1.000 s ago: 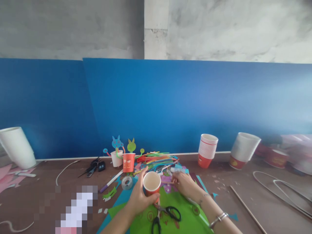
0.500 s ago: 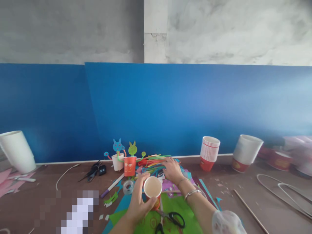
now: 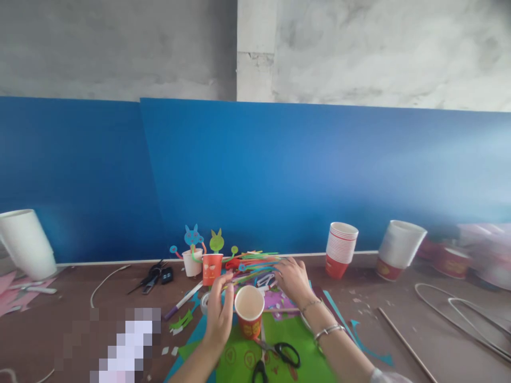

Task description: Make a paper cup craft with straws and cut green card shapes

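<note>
A red-and-white paper cup [image 3: 249, 319] stands upright in front of me, mouth up. Beside it on the left is my left hand [image 3: 220, 314], fingers stretched out, holding nothing. My right hand [image 3: 293, 279] bends its fingers over the right end of a pile of coloured straws [image 3: 257, 261]; they seem to grip some there, though the fingertips are partly hidden. Black-handled scissors [image 3: 275, 351] lie in front of the cup on green paper [image 3: 303, 340] with drawn shapes. A roll of clear tape [image 3: 205, 302] is partly covered by my left hand.
Two decorated cups, one white [image 3: 192, 264] and one red [image 3: 212, 270], stand at the back with paper animal heads. Stacked cups [image 3: 341, 250] and a white cup stack [image 3: 401, 250] are at right. A marker [image 3: 183, 301], a wooden stick [image 3: 407, 343] and cables [image 3: 443, 314] lie around.
My left hand has let go of the cup and moved left, its fingers now straighter. My right hand has shifted slightly right at the straws, and the pile has spread.
</note>
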{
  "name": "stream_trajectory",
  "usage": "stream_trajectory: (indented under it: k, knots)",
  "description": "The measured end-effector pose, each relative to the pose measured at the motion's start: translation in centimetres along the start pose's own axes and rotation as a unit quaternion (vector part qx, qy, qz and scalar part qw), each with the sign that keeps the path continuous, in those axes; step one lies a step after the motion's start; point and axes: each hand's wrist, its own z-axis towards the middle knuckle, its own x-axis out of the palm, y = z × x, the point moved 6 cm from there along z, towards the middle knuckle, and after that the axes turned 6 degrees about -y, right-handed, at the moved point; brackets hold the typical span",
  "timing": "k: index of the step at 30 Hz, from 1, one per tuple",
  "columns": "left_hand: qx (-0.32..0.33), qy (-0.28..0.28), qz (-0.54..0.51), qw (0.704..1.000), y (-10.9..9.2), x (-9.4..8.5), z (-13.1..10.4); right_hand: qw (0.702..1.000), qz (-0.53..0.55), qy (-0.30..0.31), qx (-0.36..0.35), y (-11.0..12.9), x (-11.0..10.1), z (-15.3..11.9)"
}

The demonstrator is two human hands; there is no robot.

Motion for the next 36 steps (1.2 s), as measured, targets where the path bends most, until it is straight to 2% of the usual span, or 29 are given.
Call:
stream_trajectory:
  k: [5, 9, 13, 16, 21, 26, 28, 31, 36]
  knots:
    - [0.011, -0.011, 0.011, 1.0, 0.3, -0.3, 0.3, 0.999, 0.03, -0.02, 0.018, 0.3, 0.4, -0.6]
    - [-0.012, -0.028, -0.001, 1.0, 1.9, -0.3, 0.9, 0.998, 0.056, -0.021, 0.008, 0.7, 0.4, -0.7]
    - [-0.047, -0.037, -0.055, 0.997, 3.3, 0.1, 1.1, 0.995, 0.088, -0.022, -0.03, 1.5, 0.1, -0.7]
    - [-0.038, -0.034, -0.08, 0.996, 3.0, 0.3, 1.1, 0.991, 0.117, -0.021, -0.064, 2.3, 0.0, -0.9]
    - [-0.024, -0.031, -0.041, 0.998, 1.9, -0.2, 1.3, 0.989, 0.121, -0.015, -0.089, 2.8, -0.2, -1.0]
    - [-0.062, -0.082, -0.033, 0.994, 2.4, -1.2, 1.7, 0.994, 0.102, -0.029, -0.011, 0.7, -0.4, -0.5]
    - [-0.069, -0.059, -0.035, 0.995, 2.9, -0.8, 1.8, 0.994, 0.104, -0.033, 0.013, 0.0, -0.4, -0.4]
    - [-0.068, 0.006, -0.009, 0.998, 3.4, 0.3, 1.7, 0.991, 0.124, -0.04, 0.008, 0.3, -0.4, -0.4]
    - [0.03, 0.039, 0.092, 0.995, 2.2, 0.9, 1.6, 0.98, 0.185, -0.074, -0.009, 2.0, -0.7, -1.0]
